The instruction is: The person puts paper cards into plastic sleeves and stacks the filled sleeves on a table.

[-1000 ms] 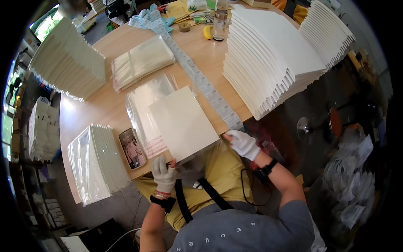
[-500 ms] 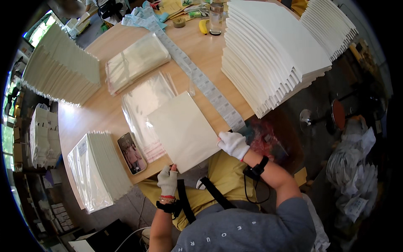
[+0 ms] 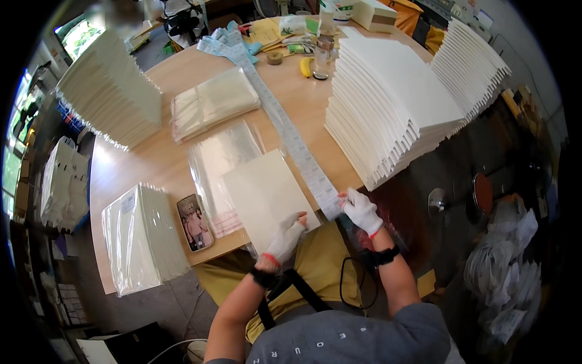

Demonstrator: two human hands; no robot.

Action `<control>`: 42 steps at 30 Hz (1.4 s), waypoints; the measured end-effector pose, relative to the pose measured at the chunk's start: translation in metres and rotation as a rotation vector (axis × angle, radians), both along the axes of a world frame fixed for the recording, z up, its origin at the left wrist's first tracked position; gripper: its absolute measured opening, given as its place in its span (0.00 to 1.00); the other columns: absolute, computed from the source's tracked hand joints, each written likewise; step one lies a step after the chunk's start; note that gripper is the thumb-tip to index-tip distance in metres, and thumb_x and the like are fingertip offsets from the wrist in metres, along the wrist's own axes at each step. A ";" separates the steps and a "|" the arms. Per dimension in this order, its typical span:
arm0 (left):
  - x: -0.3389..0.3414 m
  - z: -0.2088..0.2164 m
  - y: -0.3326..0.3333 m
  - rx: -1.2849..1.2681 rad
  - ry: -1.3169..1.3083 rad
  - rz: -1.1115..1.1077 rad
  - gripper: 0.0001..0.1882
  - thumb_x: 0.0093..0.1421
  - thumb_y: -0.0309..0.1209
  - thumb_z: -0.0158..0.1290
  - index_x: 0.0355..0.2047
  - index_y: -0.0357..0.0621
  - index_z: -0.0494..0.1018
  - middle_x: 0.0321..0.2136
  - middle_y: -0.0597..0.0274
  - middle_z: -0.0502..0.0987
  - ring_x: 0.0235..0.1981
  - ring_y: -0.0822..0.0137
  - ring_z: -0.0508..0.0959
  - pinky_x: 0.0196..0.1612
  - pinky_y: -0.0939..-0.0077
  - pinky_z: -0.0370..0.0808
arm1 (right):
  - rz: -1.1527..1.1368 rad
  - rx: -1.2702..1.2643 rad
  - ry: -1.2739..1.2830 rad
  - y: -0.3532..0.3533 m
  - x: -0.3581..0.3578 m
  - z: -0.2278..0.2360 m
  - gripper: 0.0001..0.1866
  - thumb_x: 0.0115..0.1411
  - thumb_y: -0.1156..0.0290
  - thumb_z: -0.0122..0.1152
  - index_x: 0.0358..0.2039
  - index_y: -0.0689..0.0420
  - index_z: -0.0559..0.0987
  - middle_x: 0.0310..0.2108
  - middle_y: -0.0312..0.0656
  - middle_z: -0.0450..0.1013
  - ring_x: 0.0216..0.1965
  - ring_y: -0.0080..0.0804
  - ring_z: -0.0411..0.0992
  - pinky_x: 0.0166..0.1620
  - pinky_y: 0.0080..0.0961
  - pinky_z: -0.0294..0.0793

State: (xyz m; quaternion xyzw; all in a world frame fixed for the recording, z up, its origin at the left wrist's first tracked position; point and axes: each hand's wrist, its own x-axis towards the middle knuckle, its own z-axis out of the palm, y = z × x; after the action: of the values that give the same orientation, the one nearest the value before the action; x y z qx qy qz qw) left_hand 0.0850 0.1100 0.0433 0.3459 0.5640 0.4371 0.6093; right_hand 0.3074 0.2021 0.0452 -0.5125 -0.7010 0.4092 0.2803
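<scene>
Tan wooden table (image 3: 167,162), four o'clock: pinching likely-limp white paper strip (image 3: 293,146), best edge-held, in right hand (image 3: 362,213); left hand (image 3: 285,241), hold unclear.

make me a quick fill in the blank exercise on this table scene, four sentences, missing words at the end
1. The right hand is at the ____ (near or far) end of the label strip.
2. The glove on the left hand is ____ in colour.
3. The smartphone lies to the ____ (left or right) of the flat cream board.
4. A yellow ____ lies beside the drinking glass.

Missing words: near; white; left; banana.
</scene>
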 end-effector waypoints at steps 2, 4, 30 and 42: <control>0.017 -0.013 0.027 -0.264 -0.455 0.005 0.08 0.62 0.35 0.49 0.33 0.44 0.70 0.18 0.71 0.67 0.18 0.75 0.66 0.20 0.80 0.63 | 0.173 0.024 -0.100 -0.006 0.008 0.026 0.10 0.54 0.74 0.54 0.37 0.63 0.74 0.21 0.44 0.72 0.24 0.28 0.71 0.32 0.25 0.70; 0.026 -0.030 0.046 -0.361 -0.796 -0.084 0.10 0.62 0.36 0.49 0.25 0.49 0.68 0.15 0.72 0.64 0.13 0.77 0.60 0.15 0.81 0.57 | 0.178 -0.064 -0.163 -0.015 0.005 0.054 0.08 0.53 0.75 0.55 0.34 0.63 0.76 0.20 0.44 0.71 0.24 0.32 0.71 0.32 0.28 0.71; -0.076 -0.047 -0.112 -0.204 -0.122 0.621 0.09 0.60 0.29 0.51 0.38 0.38 0.68 0.28 0.65 0.70 0.29 0.73 0.72 0.32 0.78 0.74 | 0.210 0.047 -0.171 0.130 -0.190 -0.020 0.09 0.55 0.66 0.52 0.34 0.55 0.77 0.30 0.47 0.75 0.35 0.47 0.73 0.37 0.37 0.70; -0.054 -0.005 -0.079 -0.037 -0.373 0.482 0.12 0.61 0.24 0.46 0.45 0.35 0.65 0.39 0.58 0.73 0.36 0.69 0.75 0.39 0.74 0.76 | 0.040 0.372 -0.503 0.063 -0.130 0.013 0.17 0.56 0.59 0.55 0.40 0.56 0.69 0.36 0.51 0.72 0.36 0.51 0.71 0.37 0.46 0.71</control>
State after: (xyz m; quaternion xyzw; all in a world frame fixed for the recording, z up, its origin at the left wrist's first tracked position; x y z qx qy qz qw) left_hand 0.0308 0.0315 0.0386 0.1047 0.5161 0.6148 0.5871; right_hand 0.1777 0.2646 0.0587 -0.5237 -0.8211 0.1397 0.1790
